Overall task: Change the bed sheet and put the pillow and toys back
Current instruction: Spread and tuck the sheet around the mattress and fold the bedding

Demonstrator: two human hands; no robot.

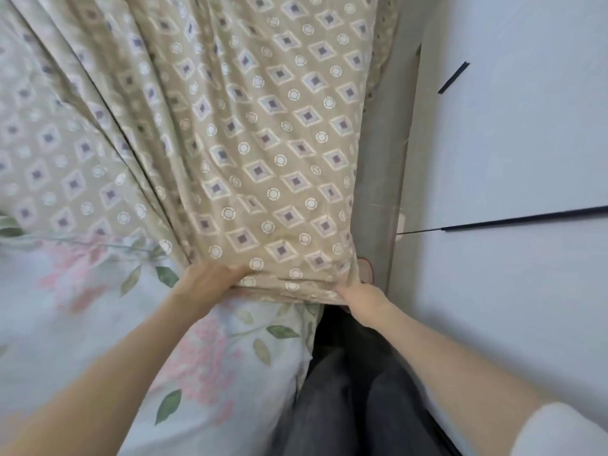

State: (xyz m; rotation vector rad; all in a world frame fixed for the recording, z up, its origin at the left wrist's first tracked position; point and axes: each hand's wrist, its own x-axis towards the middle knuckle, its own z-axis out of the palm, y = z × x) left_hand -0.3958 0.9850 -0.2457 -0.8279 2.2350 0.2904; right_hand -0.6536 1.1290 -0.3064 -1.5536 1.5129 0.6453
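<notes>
Both hands grip the near hem of the beige patterned sheet (263, 143); the left hand (210, 279) bunches the fabric with curled fingers, and the right hand (360, 296) pinches it close to the bed's side edge. The sheet runs straight away from the person, its long folds converging on the grip; it lies over the floral sheet (82, 307), which is exposed at near left. Both hands sit level and about equally near; judged, any pull must follow that fold line.
</notes>
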